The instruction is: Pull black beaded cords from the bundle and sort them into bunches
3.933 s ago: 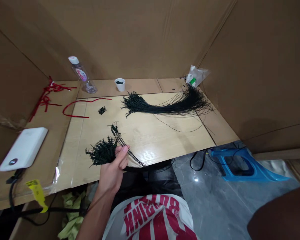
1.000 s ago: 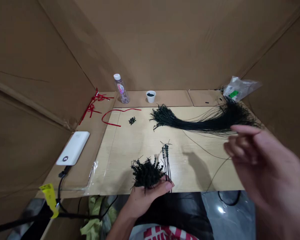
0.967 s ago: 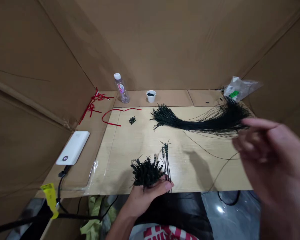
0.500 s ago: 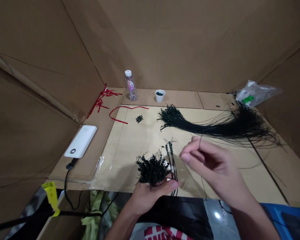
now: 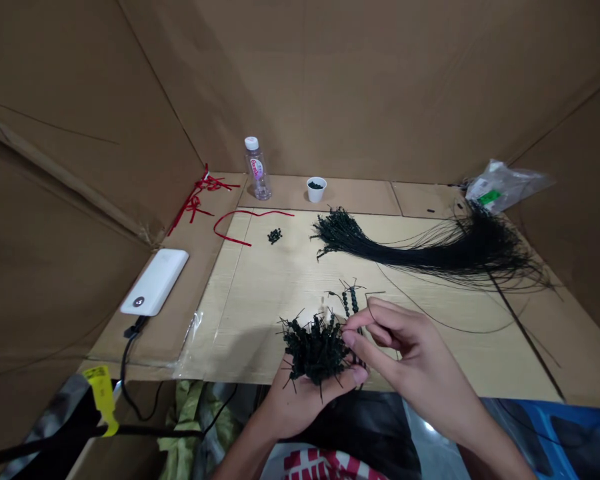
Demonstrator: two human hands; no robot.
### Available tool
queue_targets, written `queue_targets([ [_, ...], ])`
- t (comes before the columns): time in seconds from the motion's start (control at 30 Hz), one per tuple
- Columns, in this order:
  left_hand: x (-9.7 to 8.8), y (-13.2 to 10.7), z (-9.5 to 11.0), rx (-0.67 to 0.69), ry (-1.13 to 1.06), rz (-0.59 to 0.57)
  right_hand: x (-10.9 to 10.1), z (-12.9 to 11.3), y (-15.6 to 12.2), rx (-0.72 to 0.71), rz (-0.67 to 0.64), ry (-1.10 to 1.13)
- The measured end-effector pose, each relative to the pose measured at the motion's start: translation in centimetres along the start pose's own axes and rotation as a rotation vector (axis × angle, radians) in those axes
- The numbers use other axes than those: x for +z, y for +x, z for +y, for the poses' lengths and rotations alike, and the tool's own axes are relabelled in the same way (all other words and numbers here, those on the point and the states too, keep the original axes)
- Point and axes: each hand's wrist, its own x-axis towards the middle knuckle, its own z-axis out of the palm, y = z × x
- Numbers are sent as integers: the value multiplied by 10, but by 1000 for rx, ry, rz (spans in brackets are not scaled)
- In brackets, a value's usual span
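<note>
My left hand (image 5: pixel 303 407) is closed around a thick bundle of black beaded cords (image 5: pixel 315 353), its knotted, beaded ends pointing up. A few separate beaded strands (image 5: pixel 350 303) stand beside the bundle on its right, above my left thumb. My right hand (image 5: pixel 405 343) has thumb and index finger pinched together at the bundle's right edge, in front of those strands. What lies between the fingertips is too small to make out. A larger bundle of black cords (image 5: pixel 405 255) lies across the table behind, beaded ends to the left.
A small pile of black beads (image 5: pixel 275 235) and a red ribbon (image 5: pixel 225 238) lie on the table (image 5: pixel 260 287). Behind stand a bottle (image 5: pixel 259 170) and a white cup (image 5: pixel 317 191) holding dark beads. A white power bank (image 5: pixel 155 281) is left; a plastic bag (image 5: pixel 500 183) is back right.
My right hand has moved left and slightly down, from apart to the bundle's right edge. The held bundle has shifted slightly right.
</note>
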Motion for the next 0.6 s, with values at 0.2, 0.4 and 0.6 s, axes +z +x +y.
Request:
queue_targets([
  [0.2, 4, -1, 3, 5, 8, 80, -9, 13, 2, 72, 37, 205],
  [0.4, 5, -1, 2, 1, 59, 66, -15, 19, -1, 97, 60, 307],
  [0.6, 4, -2, -2, 77, 152, 46, -17, 18, -10, 53, 34, 321],
])
